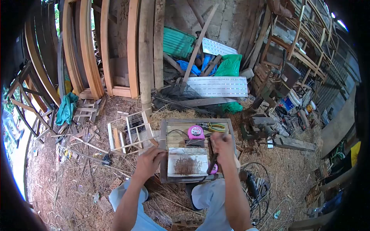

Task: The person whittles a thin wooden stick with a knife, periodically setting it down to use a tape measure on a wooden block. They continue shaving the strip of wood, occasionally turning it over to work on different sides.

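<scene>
A small wooden table [163, 139] stands before me. On it lies a white board [198, 156] with a brown, rough patch [187, 165]. My left hand [148, 162] is at the table's left edge beside the board, its fingers bent together; what they hold, if anything, is too small to make out. My right hand [222, 146] is closed round a dark tool [212, 163] at the board's right side. Behind the board are a pink tape measure [195, 132] and yellow-handled pliers [217, 127]. A second pink item [214, 168] shows partly behind the tool.
A slatted wooden frame [129, 131] stands left of the table. A dark machine [257, 127] is on the right, and a power tool with a cord [252, 186] lies on the shavings-covered floor. White panels [217, 86] and a green crate [178, 42] are behind.
</scene>
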A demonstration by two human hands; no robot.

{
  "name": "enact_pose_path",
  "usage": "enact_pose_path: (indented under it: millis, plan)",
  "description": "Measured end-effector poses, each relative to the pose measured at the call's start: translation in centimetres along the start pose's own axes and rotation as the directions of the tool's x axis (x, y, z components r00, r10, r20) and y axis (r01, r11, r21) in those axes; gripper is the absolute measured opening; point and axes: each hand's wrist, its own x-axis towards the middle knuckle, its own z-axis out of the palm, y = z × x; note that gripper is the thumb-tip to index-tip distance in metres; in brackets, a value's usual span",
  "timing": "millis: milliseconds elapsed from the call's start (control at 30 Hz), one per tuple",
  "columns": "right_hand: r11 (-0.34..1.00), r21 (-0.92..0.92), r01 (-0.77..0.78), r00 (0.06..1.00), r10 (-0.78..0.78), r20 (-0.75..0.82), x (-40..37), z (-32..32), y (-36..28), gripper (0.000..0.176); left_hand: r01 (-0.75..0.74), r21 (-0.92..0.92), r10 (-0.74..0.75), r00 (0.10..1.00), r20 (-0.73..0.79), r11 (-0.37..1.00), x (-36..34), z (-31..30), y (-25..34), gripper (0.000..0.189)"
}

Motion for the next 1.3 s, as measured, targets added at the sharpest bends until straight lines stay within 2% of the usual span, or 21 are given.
enact_pose_path:
  millis: [33, 100, 233, 267, 300, 333, 367, 433, 567, 633, 700, 733, 900, 967, 1033, 1167, 1233, 1267, 1300]
  plan:
    - [1.0, -0.002, 0.008, 1.0, -0.008, 0.002, 0.5, -1.2, -0.4, 0.021, -0.004, -0.002, 0.004, 1.0, -0.007, 1.0, -0.2, -0.9, -0.5, 0.01]
    - [0.98, 0.191, 0.048, 0.997, -0.037, -0.063, 1.1, -2.9, -1.3, 0.022, 0.121, -0.023, -0.122, 0.992, -0.019, 0.992, -0.7, -2.6, -1.1, 0.01]
    - [0.968, 0.245, 0.056, 0.995, -0.033, -0.096, 0.4, -0.6, -0.2, 0.019, 0.247, -0.119, -0.252, 0.967, -0.037, 0.962, -0.6, -2.2, 0.2, 0.006]
    - [0.982, 0.19, 0.015, 1.0, -0.012, -0.016, 0.3, 0.0, 0.9, 0.019, 0.246, -0.119, -0.252, 0.967, -0.038, 0.962, -0.5, -1.9, 0.4, 0.006]
    - [0.991, 0.13, -0.019, 0.998, 0.011, 0.062, 0.2, 0.8, 1.6, 0.018, 0.148, -0.091, -0.152, 0.988, -0.034, 0.985, -0.3, -1.5, 0.5, 0.007]
    - [0.984, 0.173, -0.045, 0.994, 0.026, 0.11, -1.2, 2.6, 0.0, 0.016, 0.047, -0.063, -0.049, 0.998, -0.026, 0.997, -0.1, -1.3, 0.6, 0.008]
    - [0.972, 0.231, -0.043, 0.99, 0.01, 0.143, -1.0, 2.9, -0.2, 0.016, 0.037, -0.061, -0.039, 0.999, -0.028, 0.997, 0.2, -1.3, 0.4, 0.008]
    - [0.985, 0.175, 0.011, 0.987, -0.038, 0.155, -0.5, 2.5, -0.2, 0.021, 0.16, -0.052, -0.159, 0.987, 0.021, 0.986, 0.0, -1.7, 0.1, 0.01]
    - [0.999, 0.054, -0.006, 0.989, -0.002, 0.148, -1.8, 3.1, 0.8, 0.028, 0.217, -0.14, -0.218, 0.976, 0.005, 0.966, 0.0, -1.2, -0.2, 0.011]
    - [0.997, -0.004, -0.078, 0.934, 0.075, 0.349, -3.2, 4.1, 1.1, 0.031, 0.062, -0.094, -0.069, 0.995, -0.067, 0.994, 0.1, 0.0, -0.6, 0.01]
    - [0.992, -0.08, -0.1, 0.855, 0.127, 0.503, -3.8, 4.7, 1.3, 0.028, 0.101, -0.127, -0.104, 0.994, -0.018, 0.987, 0.1, 0.0, 0.2, 0.01]
    - [0.995, -0.062, -0.072, 0.864, 0.094, 0.495, -3.8, 5.0, 1.3, 0.026, 0.142, -0.148, -0.14, 0.99, 0.026, 0.979, 0.2, -0.1, 0.6, 0.011]
    - [0.994, 0.07, -0.083, 0.927, 0.052, 0.371, -1.9, 2.8, -0.3, 0.026, 0.084, -0.137, -0.078, 0.996, 0.05, 0.987, -0.5, -1.7, -0.5, 0.012]
    - [0.988, 0.149, -0.043, 0.955, -0.003, 0.298, -1.2, 1.4, -0.8, 0.027, 0.129, -0.111, -0.121, 0.99, 0.077, 0.985, -0.8, -2.5, -1.7, 0.011]
    - [0.991, 0.117, -0.059, 0.956, 0.022, 0.294, -1.3, 0.7, -1.2, 0.028, 0.121, -0.065, -0.115, 0.989, 0.093, 0.99, -0.9, -2.9, -1.8, 0.011]
    - [0.994, 0.072, -0.084, 0.93, 0.052, 0.365, -2.1, 1.9, -0.5, 0.028, 0.271, -0.112, -0.253, 0.955, 0.152, 0.956, -0.2, -0.6, 1.3, 0.011]
    - [0.997, 0.05, -0.065, 0.894, 0.036, 0.447, -2.8, 3.2, -0.2, 0.027, -0.011, -0.065, 0.016, 0.996, 0.082, 0.998, 0.2, 1.8, 1.7, 0.01]
    - [0.998, -0.031, -0.058, 0.893, 0.065, 0.446, -3.1, 3.9, 0.4, 0.026, -0.006, -0.061, 0.011, 0.997, 0.082, 0.998, 0.2, 2.2, 2.1, 0.01]
    - [0.998, -0.029, -0.06, 0.893, 0.067, 0.445, -3.5, 4.5, 0.8, 0.026, 0.011, -0.096, -0.005, 0.999, 0.053, 0.995, 0.3, 2.5, 2.5, 0.009]
